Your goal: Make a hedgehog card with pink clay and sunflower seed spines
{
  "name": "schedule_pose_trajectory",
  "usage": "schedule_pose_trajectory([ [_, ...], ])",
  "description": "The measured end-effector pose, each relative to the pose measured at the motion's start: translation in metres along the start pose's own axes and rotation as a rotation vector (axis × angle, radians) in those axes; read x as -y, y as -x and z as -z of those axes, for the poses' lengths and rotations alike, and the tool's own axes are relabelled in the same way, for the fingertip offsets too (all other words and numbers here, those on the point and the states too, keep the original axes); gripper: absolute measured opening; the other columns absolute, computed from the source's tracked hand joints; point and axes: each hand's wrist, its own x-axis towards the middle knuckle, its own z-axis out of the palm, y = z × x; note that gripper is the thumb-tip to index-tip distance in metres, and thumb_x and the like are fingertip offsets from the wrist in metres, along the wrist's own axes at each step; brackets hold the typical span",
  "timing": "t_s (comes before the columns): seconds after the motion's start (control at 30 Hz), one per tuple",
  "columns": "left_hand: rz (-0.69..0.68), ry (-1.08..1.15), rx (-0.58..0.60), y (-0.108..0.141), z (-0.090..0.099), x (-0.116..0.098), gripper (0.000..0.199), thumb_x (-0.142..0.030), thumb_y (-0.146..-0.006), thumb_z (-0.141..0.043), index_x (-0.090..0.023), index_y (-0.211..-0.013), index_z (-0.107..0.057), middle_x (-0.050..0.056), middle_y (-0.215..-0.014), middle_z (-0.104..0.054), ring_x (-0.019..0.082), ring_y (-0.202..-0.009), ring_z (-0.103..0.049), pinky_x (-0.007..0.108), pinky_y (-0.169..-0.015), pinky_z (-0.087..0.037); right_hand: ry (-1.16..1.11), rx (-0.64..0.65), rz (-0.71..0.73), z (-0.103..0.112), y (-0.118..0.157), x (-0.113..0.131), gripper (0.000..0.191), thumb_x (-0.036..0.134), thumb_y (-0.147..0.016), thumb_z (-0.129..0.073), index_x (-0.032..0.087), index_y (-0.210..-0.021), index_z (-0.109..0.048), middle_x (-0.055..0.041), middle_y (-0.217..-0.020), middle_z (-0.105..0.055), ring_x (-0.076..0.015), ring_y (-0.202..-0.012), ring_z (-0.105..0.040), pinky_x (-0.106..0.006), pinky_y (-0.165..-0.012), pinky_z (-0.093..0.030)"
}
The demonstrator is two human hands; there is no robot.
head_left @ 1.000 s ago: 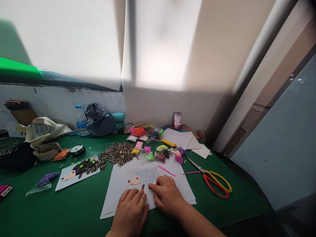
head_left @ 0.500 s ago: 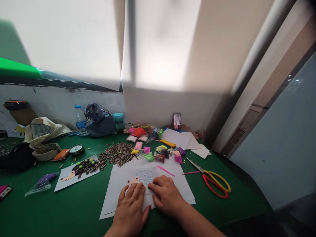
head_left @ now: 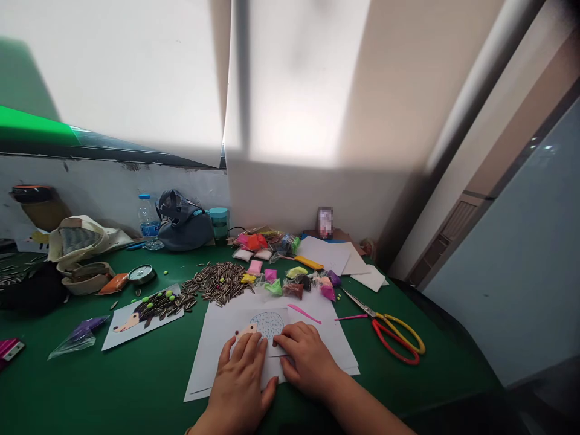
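Head view: hedgehog picture (head_left: 267, 325) lay on white sheets between and just beyond the hands, blue-flecked back, peach face, dark nose and eye, small brown piece (head_left: 274, 343) at its underside. Left hand (head_left: 239, 377) palm down, fingers side by side, thumb apart; right hand (head_left: 308, 359) bent, index fingertip at the brown piece, whether pinched couldn't tell. Green table (head_left: 149, 386), seed heap (head_left: 222, 282) beyond, scissors (head_left: 385, 323) right, pale hanging sheet (head_left: 299, 90) behind.

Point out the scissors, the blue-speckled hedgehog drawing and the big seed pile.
Scissors (head_left: 374, 313): head view, on the pivot.
Hedgehog drawing (head_left: 267, 325): head view, on its speckled back.
Seed pile (head_left: 227, 287): head view, near its middle.
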Motion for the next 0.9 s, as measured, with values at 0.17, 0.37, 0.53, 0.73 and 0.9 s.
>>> schedule_pose_trajectory([
  [0.17,-0.033,-0.011,0.019,0.001,0.001,0.004,0.051,-0.045,-0.08,-0.061,-0.02,-0.124,-0.065,0.01,-0.13,-0.065,0.031,-0.123,-0.053,0.047,-0.112,-0.02,0.0,0.008,-0.011,0.001,0.001,0.001,0.043,0.022,-0.08,-0.062,0.029,-0.122,-0.059,-0.0034,-0.118,-0.06,-0.0232,-0.109,-0.049,-0.039,-0.098,-0.034],
  [0.37,-0.011,-0.024,0.041,0.003,-0.002,0.005,0.051,-0.046,-0.08,-0.061,-0.019,-0.124,-0.065,0.011,-0.133,-0.063,0.031,-0.125,-0.052,0.047,-0.114,-0.018,0.031,0.025,-0.016,0.001,0.0,0.0,0.043,0.023,-0.08,-0.063,0.029,-0.122,-0.058,-0.0025,-0.117,-0.06,-0.0221,-0.11,-0.049,-0.038,-0.099,-0.033],
  [0.53,-0.082,-0.06,0.104,0.004,-0.002,0.009,0.055,-0.041,-0.082,-0.059,-0.02,-0.132,-0.058,0.011,-0.139,-0.058,0.03,-0.128,-0.05,0.046,-0.113,-0.017,0.037,0.017,-0.015,0.001,0.0,0.001,0.042,0.022,-0.079,-0.063,0.029,-0.121,-0.059,-0.0029,-0.116,-0.06,-0.0226,-0.109,-0.049,-0.038,-0.098,-0.034],
  [0.73,-0.094,-0.048,0.082,0.004,0.0,0.011,0.055,-0.04,-0.082,-0.06,-0.021,-0.134,-0.057,0.01,-0.139,-0.058,0.03,-0.128,-0.05,0.045,-0.112,-0.018,0.015,0.009,-0.009,0.002,0.0,0.002,0.041,0.021,-0.08,-0.061,0.028,-0.12,-0.06,-0.0045,-0.115,-0.061,-0.0242,-0.108,-0.05,-0.039,-0.097,-0.035],
  [0.9,-0.087,-0.053,0.096,0.004,0.0,0.011,0.054,-0.041,-0.082,-0.06,-0.021,-0.132,-0.058,0.011,-0.14,-0.057,0.031,-0.129,-0.049,0.046,-0.112,-0.019,0.013,0.002,-0.005,0.0,0.001,0.001,0.041,0.021,-0.08,-0.062,0.028,-0.121,-0.06,-0.0041,-0.115,-0.061,-0.0236,-0.109,-0.05,-0.039,-0.097,-0.035],
])
